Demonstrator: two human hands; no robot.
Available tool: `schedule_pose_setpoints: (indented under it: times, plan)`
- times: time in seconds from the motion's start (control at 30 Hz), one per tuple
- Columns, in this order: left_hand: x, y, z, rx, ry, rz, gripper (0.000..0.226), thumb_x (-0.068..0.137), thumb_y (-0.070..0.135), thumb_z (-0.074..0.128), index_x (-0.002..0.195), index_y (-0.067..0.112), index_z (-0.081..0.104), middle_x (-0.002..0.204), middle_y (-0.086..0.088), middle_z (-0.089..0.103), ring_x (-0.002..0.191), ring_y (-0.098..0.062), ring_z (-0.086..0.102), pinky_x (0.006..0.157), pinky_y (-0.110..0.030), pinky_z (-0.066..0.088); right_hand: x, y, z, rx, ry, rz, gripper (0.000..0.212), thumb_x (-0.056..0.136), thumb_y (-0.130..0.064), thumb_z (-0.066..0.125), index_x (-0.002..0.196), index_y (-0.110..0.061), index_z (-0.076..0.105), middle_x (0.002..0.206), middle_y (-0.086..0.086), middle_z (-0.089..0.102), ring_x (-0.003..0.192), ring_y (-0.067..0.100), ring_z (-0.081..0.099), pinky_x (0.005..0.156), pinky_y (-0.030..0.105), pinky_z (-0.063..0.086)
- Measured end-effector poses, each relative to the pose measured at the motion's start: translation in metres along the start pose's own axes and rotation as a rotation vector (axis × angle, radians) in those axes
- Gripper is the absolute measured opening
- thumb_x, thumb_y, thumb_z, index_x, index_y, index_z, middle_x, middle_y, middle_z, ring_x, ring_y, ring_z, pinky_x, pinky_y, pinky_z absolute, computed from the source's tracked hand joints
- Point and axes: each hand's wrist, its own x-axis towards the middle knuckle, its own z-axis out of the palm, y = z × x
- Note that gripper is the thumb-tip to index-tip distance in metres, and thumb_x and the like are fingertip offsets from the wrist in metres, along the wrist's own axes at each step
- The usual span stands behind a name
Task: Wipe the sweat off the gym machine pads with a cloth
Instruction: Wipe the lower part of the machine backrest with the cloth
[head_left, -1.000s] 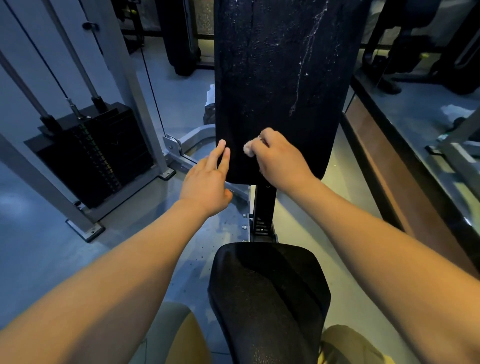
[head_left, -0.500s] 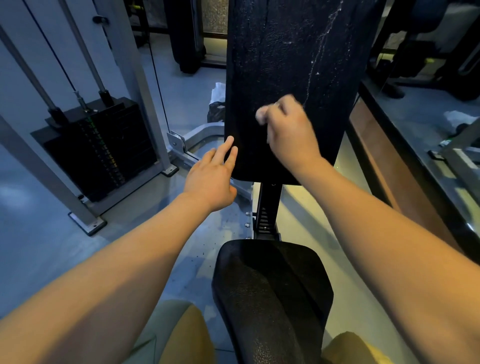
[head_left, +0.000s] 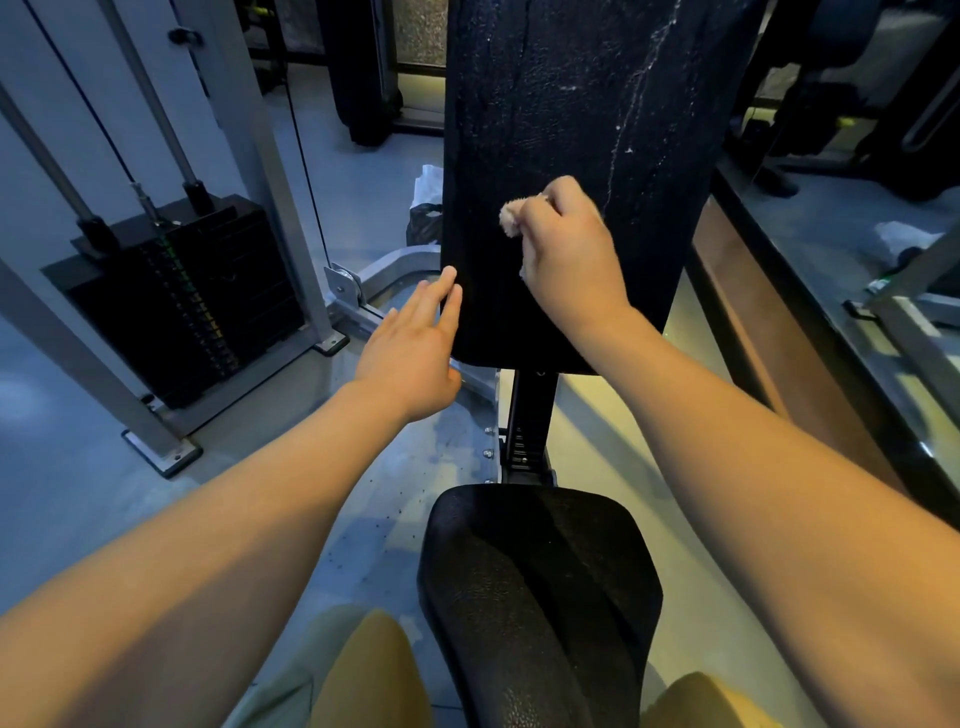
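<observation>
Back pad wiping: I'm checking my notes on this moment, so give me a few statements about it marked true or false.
1. The right hand presses a bunched cloth against the back pad. True.
2. The left hand holds a second cloth. False: it is open and empty, fingertips at the pad's left edge.
3. The cloth is on the seat pad. False: it is on the upright back pad.
4. The weight stack stands to the person's left. True.

Bare forearms without sleeves, mustard-yellow shorts (head_left: 363, 670) over both knees
</observation>
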Motion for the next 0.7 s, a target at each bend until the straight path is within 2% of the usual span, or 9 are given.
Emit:
schedule_pose_setpoints:
  times: [0.1, 0.17, 0.2, 0.3, 0.4, 0.47, 0.6, 0.67, 0.7]
  plan:
    - [0.000, -0.002, 0.001, 0.000, 0.001, 0.001, 0.095, 0.089, 0.028, 0.062, 0.162, 0.015, 0.003, 0.167, 0.007, -0.017, 0.155, -0.022, 0.004, 0.119, -0.047, 0.032, -0.030, -0.013, 0.011, -0.008, -0.129, -0.073, 0.018, 0.091, -0.002, 0.054, 0.102, -0.011, 0.063, 0.102, 0.011, 0.055, 0.086, 0.029, 0.056, 0.065, 0.042, 0.053]
    - [0.000, -0.004, -0.001, 0.016, -0.007, 0.009, 0.097, 0.089, 0.029, 0.063, 0.162, 0.017, 0.001, 0.166, 0.008, -0.019, 0.154, -0.023, 0.010, 0.118, -0.045, 0.034, -0.037, -0.010, 0.013, -0.030, -0.228, -0.151, 0.011, 0.094, -0.007, 0.057, 0.102, -0.010, 0.064, 0.103, 0.011, 0.055, 0.088, 0.029, 0.055, 0.061, 0.043, 0.054]
    - [0.000, -0.004, -0.001, 0.018, -0.011, 0.011, 0.097, 0.089, 0.029, 0.063, 0.162, 0.017, 0.001, 0.166, 0.009, -0.020, 0.153, -0.023, 0.014, 0.117, -0.044, 0.034, -0.030, -0.007, 0.012, -0.038, -0.222, -0.159, 0.009, 0.095, -0.010, 0.057, 0.100, -0.010, 0.064, 0.103, 0.010, 0.055, 0.089, 0.030, 0.056, 0.060, 0.044, 0.055]
    - [-0.001, -0.001, -0.003, -0.001, -0.006, 0.010, 0.095, 0.089, 0.028, 0.061, 0.162, 0.018, 0.002, 0.166, 0.009, -0.020, 0.147, -0.024, 0.026, 0.109, -0.038, 0.042, -0.003, -0.006, 0.007, -0.058, -0.065, -0.076, 0.011, 0.096, -0.011, 0.051, 0.096, -0.010, 0.063, 0.101, 0.011, 0.055, 0.089, 0.031, 0.057, 0.062, 0.042, 0.054]
    - [-0.003, 0.002, -0.006, -0.021, -0.015, -0.018, 0.094, 0.089, 0.025, 0.061, 0.162, 0.019, 0.002, 0.165, 0.012, -0.022, 0.132, -0.022, 0.041, 0.077, -0.029, 0.045, 0.004, -0.013, 0.010, -0.035, 0.087, 0.042, 0.012, 0.095, -0.005, 0.053, 0.100, -0.005, 0.065, 0.100, 0.014, 0.056, 0.087, 0.030, 0.056, 0.066, 0.039, 0.052]
    - [-0.003, 0.002, -0.006, -0.030, -0.029, -0.022, 0.094, 0.089, 0.023, 0.061, 0.162, 0.020, 0.001, 0.164, 0.014, -0.023, 0.126, -0.022, 0.046, 0.068, -0.029, 0.042, -0.013, -0.018, 0.015, 0.000, 0.014, 0.012, 0.017, 0.092, 0.000, 0.055, 0.103, -0.008, 0.065, 0.101, 0.013, 0.056, 0.087, 0.029, 0.055, 0.064, 0.039, 0.051]
    - [-0.002, 0.000, -0.006, -0.027, -0.036, -0.030, 0.095, 0.089, 0.024, 0.061, 0.162, 0.022, 0.001, 0.163, 0.016, -0.025, 0.125, -0.022, 0.047, 0.069, -0.031, 0.047, -0.054, -0.017, 0.012, -0.065, -0.322, -0.260, 0.023, 0.083, 0.003, 0.066, 0.101, -0.011, 0.062, 0.098, 0.011, 0.054, 0.082, 0.028, 0.052, 0.050, 0.040, 0.051]
    - [-0.003, 0.000, -0.006, -0.016, -0.037, -0.027, 0.094, 0.090, 0.024, 0.060, 0.162, 0.022, 0.000, 0.163, 0.015, -0.025, 0.123, -0.022, 0.048, 0.069, -0.030, 0.047, -0.040, -0.007, 0.003, -0.089, -0.321, -0.262, 0.019, 0.086, -0.001, 0.061, 0.100, -0.015, 0.061, 0.099, 0.010, 0.055, 0.085, 0.029, 0.054, 0.051, 0.041, 0.052]
    - [-0.003, 0.000, -0.006, -0.013, -0.037, -0.026, 0.094, 0.090, 0.024, 0.060, 0.162, 0.021, 0.001, 0.163, 0.015, -0.025, 0.121, -0.022, 0.049, 0.067, -0.030, 0.045, -0.030, -0.003, -0.002, -0.093, -0.250, -0.208, 0.018, 0.088, -0.003, 0.056, 0.100, -0.016, 0.061, 0.101, 0.010, 0.055, 0.088, 0.029, 0.054, 0.055, 0.041, 0.053]
